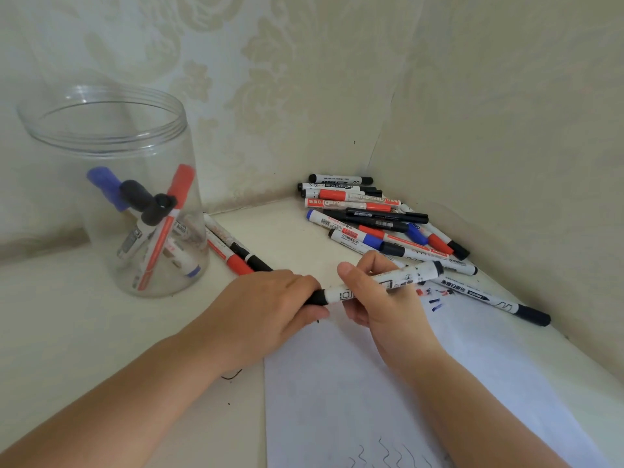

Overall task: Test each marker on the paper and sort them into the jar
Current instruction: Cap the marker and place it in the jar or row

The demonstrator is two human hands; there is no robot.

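I hold a white marker (396,279) with a black cap level above the top of the paper (371,393). My left hand (266,312) grips its black cap end, and my right hand (378,298) grips the white barrel. A clear jar (111,146) stands at the left with several markers inside, blue, black and red capped. A pile of markers (374,217) lies in the corner behind my hands. The paper bears small red and blue test marks near the top and wavy black lines at the bottom edge.
Two markers, one red-capped (233,260) and one black-capped (251,256), lie beside the jar. A long black-capped marker (496,300) rests along the paper's right side. Patterned walls close the corner at the back and right.
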